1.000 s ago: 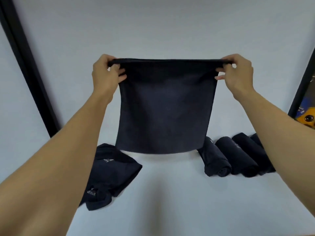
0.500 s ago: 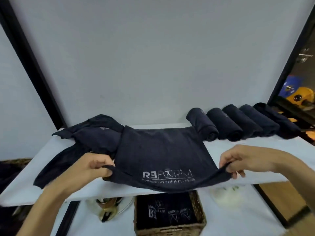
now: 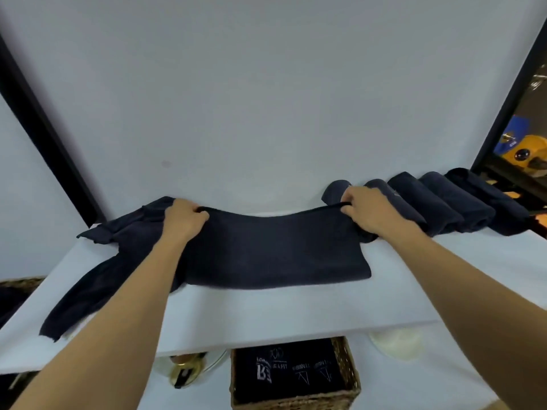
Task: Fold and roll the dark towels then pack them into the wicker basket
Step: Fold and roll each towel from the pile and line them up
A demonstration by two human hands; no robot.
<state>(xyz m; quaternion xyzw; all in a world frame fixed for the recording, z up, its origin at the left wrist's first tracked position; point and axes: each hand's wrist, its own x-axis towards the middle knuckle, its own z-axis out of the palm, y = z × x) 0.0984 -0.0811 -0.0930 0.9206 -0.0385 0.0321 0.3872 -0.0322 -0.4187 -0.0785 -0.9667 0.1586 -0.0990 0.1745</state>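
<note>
Left edge of frame: part of a second wicker basket (image 3: pixel 17 284), below counter level, contents too dark to tell.

Loose towel pile (image 3: pixel 97 279): unfolded dark cloth on the left part of the counter (image 3: pixel 296 309). It trails from the far edge towards the near-left corner, and its right side touches the flat towel.

Left hand (image 3: pixel 185 217): fingers curled, pinching the towel's far-left corner, knuckles up.

Towel (image 3: pixel 272 250): dark, lies flat mid-counter. Its long axis runs left-right, parallel to the counter's far edge. The near edge lies on the counter, well back from the counter's near edge. The far edge is strung between the two hands. No logo on the visible face.

Right hand (image 3: pixel 370 211): fingers curled, pinching the far-right corner, and sits in front of the two leftmost rolls.

Rolled towels (image 3: pixel 461 205): five dark rolls side by side along the far edge, right part of the counter. Their axes run roughly far to near, across the flat towel's axis. The leftmost touches the towel's right edge.

Below the counter's near edge, on a lower surface:
- Gold object (image 3: pixel 185 374), left, partly hidden.
- Wicker basket (image 3: pixel 350 377), centre, with packed towels (image 3: pixel 284 371) inside, pale logos facing up.
- White round object (image 3: pixel 396 343), right, partly hidden.
</note>
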